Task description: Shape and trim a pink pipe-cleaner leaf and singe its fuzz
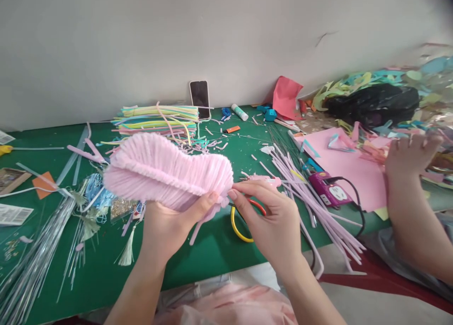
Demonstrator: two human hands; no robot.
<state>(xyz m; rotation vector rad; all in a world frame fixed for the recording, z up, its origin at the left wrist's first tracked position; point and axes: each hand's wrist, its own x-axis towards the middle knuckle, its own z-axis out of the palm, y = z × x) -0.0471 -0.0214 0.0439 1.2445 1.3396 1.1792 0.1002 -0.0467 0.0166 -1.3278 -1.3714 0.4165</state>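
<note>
Gripping a seemingly near-complete, fluffy pink ribbed shape (159, 167), left fingers (204, 203) and right fingers (244, 187) leave a thin pink stem (196, 232) loose below.

Both forearms reach inward, fingers of left hand (173, 226) and right hand (271, 221) pinching.

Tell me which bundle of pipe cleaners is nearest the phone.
The multicoloured stack; the mostly lilac bundle lies farther right, beside the purple box.

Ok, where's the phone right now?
In the head view, the phone is propped against the wall, just left of centre, at the right end of the pastel stem pile and left of the white-and-green tube.
</note>
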